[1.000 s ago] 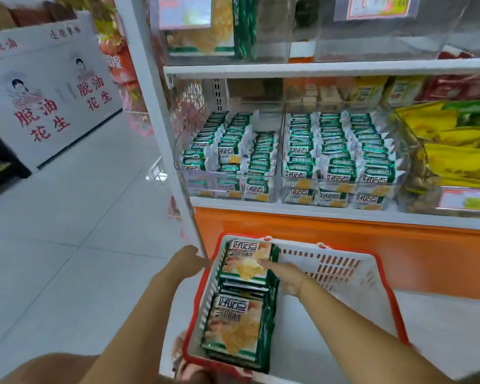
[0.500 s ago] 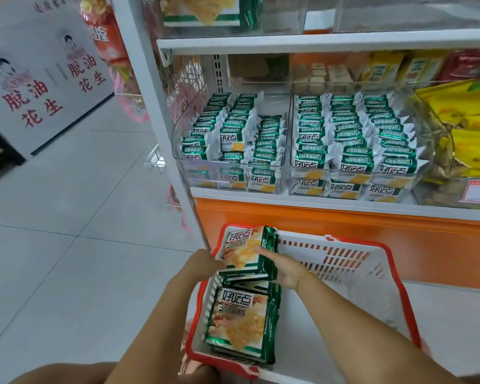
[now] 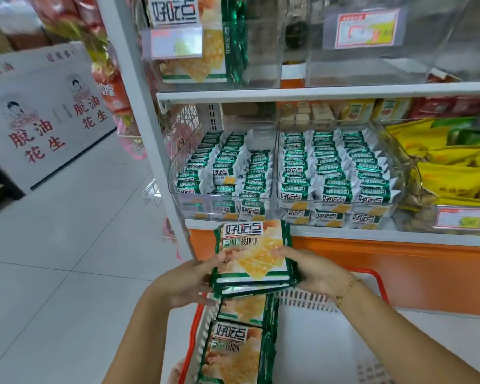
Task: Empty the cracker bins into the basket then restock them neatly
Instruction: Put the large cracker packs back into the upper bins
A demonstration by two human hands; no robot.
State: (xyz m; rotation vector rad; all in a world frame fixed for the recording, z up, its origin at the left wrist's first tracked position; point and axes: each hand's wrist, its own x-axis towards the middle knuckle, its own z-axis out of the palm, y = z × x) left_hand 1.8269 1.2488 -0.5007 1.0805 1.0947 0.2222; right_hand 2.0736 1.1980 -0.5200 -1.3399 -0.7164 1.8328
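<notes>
- Along the front edge of the middle shelf (image 3: 344,233), two clear bins sit side by side. The left bin (image 3: 178,162) and the right bin (image 3: 403,162) each carry three rows of small cracker packets standing on edge, so both look restocked.
- Below that edge stands one red basket (image 3: 372,274), probably kept close so each carry is short.
- Against the basket's left wall lie large cracker packs (image 3: 233,353) in at least two piles; their number cannot be counted.
- Over the basket's far left corner, one held stack (image 3: 252,256) lies flat, label up. Several pack edges show, but the exact count is unclear.
- The left grip (image 3: 183,284) is closed on the stack's left edge and the right grip (image 3: 319,273) on its right. Holding both sides likely keeps the loose stack squared.
- The stack seems bound for the upper bin (image 3: 261,51), where only one large pack is visible.
</notes>
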